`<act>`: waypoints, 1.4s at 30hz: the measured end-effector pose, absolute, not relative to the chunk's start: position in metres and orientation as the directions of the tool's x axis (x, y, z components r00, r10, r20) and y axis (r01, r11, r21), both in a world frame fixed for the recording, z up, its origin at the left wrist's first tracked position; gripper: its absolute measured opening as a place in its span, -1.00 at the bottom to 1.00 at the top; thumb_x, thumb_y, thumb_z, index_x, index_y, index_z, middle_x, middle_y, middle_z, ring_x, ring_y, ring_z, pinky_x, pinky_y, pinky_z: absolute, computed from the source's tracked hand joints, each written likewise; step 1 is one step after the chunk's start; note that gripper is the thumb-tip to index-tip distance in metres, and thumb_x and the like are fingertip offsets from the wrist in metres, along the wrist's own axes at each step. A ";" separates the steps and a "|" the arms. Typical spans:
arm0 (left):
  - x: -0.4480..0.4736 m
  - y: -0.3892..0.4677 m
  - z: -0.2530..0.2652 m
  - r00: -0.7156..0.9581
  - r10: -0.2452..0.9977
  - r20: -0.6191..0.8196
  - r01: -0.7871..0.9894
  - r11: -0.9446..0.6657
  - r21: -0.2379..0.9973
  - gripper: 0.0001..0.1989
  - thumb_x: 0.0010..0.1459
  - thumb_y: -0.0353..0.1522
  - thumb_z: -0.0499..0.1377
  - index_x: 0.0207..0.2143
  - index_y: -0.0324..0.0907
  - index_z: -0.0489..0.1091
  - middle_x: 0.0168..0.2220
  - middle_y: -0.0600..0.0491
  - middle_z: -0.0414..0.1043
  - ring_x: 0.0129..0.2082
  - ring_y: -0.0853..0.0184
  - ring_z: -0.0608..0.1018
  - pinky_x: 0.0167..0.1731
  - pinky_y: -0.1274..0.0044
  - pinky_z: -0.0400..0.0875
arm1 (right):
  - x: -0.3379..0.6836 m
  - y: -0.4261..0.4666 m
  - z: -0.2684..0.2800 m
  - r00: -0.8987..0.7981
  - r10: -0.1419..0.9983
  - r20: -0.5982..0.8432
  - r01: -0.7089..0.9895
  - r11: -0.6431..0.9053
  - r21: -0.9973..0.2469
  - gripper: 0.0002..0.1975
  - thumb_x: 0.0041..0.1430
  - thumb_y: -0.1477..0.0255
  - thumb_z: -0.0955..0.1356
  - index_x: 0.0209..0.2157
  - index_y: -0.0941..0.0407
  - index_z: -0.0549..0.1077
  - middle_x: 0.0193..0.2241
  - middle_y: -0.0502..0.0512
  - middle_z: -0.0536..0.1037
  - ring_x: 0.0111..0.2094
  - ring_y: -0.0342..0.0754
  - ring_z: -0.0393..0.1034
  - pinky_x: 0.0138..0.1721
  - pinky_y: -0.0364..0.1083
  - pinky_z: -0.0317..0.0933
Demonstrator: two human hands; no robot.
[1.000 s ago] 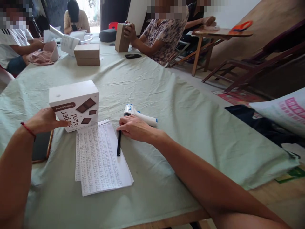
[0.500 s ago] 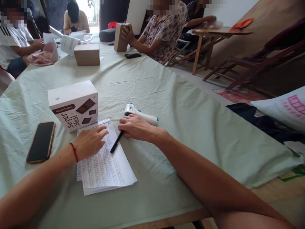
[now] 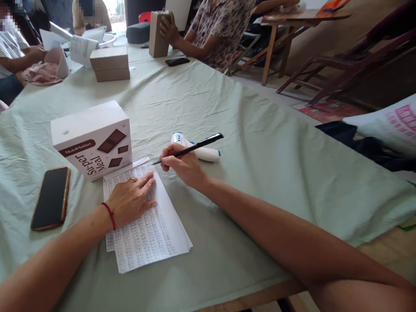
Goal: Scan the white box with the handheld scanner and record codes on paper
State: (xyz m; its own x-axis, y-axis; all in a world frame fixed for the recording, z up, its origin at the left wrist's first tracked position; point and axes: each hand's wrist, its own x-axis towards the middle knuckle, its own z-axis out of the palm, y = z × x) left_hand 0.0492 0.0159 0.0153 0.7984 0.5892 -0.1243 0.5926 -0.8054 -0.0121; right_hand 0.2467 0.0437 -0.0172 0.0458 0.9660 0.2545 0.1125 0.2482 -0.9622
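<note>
My left hand (image 3: pixel 134 197) lies flat with its fingers stretched over several sheets of paper (image 3: pixel 146 242) covered in rows of handwriting. A black pen (image 3: pixel 201 143) is gripped in my right hand (image 3: pixel 182 164), its tip pointing left near the upper right corner of the top sheet. Whether the tip touches the paper I cannot tell. Behind my right hand rests a white and blue handheld thermometer (image 3: pixel 208 154), partly covered by hand and pen. A white NutriMotion box (image 3: pixel 92 147) stands at the top edge of the sheets.
Left of the papers is a phone (image 3: pixel 51 197) on the green tablecloth (image 3: pixel 243 216). Farther back are a cardboard box (image 3: pixel 110 65), a dark phone (image 3: pixel 177 62) and a person's hands holding an upright brown box (image 3: pixel 158 37). Other people sit around the table.
The pen has swung round in my right hand, from pointing down at the sheet to a writing grip. My left hand has flattened onto the paper. The camera view has shifted slightly.
</note>
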 end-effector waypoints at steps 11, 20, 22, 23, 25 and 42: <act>0.053 0.012 0.014 0.796 0.597 -0.098 0.598 -0.801 -0.019 -0.49 0.33 -0.19 0.06 0.22 -0.29 0.20 0.34 -0.13 0.08 0.03 0.11 0.49 -0.21 0.33 0.56 | 0.235 0.039 -0.032 0.137 0.935 0.327 0.325 0.270 -0.906 -0.90 -0.08 0.39 0.32 -0.60 0.07 0.34 -0.64 -0.07 0.35 -0.57 -0.16 0.18 -0.50 -0.13 0.15; 0.054 0.013 0.014 0.785 0.606 -0.129 0.611 -0.791 0.005 -0.49 0.33 -0.19 0.07 0.22 -0.28 0.20 0.36 -0.14 0.03 0.05 0.10 0.48 -0.19 0.33 0.56 | 0.235 0.037 -0.033 0.058 0.941 0.332 0.385 0.285 -0.878 -0.86 -0.01 0.39 0.29 -0.60 0.08 0.30 -0.64 -0.09 0.33 -0.56 -0.18 0.14 -0.52 -0.14 0.11; 0.054 0.013 0.014 0.785 0.606 -0.129 0.611 -0.791 0.008 -0.49 0.33 -0.19 0.07 0.22 -0.28 0.20 0.35 -0.15 0.04 0.05 0.10 0.48 -0.20 0.33 0.56 | 0.235 0.037 -0.034 0.058 0.943 0.328 0.392 0.281 -0.876 -0.85 0.00 0.38 0.30 -0.59 0.08 0.30 -0.63 -0.08 0.33 -0.56 -0.18 0.15 -0.51 -0.14 0.12; 0.054 0.013 0.014 0.786 0.604 -0.128 0.611 -0.792 0.011 -0.49 0.33 -0.19 0.07 0.21 -0.28 0.20 0.35 -0.16 0.05 0.05 0.09 0.48 -0.20 0.33 0.56 | 0.235 0.037 -0.033 0.057 0.945 0.322 0.395 0.275 -0.876 -0.85 0.00 0.38 0.30 -0.59 0.08 0.30 -0.63 -0.08 0.33 -0.56 -0.17 0.15 -0.51 -0.14 0.12; 0.053 0.013 0.014 0.789 0.601 -0.127 0.608 -0.794 0.018 -0.49 0.33 -0.19 0.07 0.21 -0.29 0.20 0.34 -0.17 0.06 0.05 0.08 0.48 -0.20 0.32 0.56 | 0.235 0.037 -0.033 0.051 0.948 0.313 0.397 0.269 -0.878 -0.86 0.00 0.39 0.30 -0.58 0.08 0.31 -0.63 -0.08 0.34 -0.56 -0.17 0.16 -0.51 -0.14 0.12; 0.054 0.013 0.015 0.786 0.602 -0.139 0.610 -0.792 0.021 -0.49 0.33 -0.19 0.07 0.22 -0.29 0.18 0.35 -0.17 0.05 0.01 0.09 0.49 -0.24 0.32 0.56 | 0.234 0.037 -0.032 0.042 0.951 0.306 0.396 0.265 -0.879 -0.87 -0.02 0.40 0.29 -0.59 0.08 0.30 -0.63 -0.08 0.34 -0.55 -0.17 0.15 -0.50 -0.14 0.12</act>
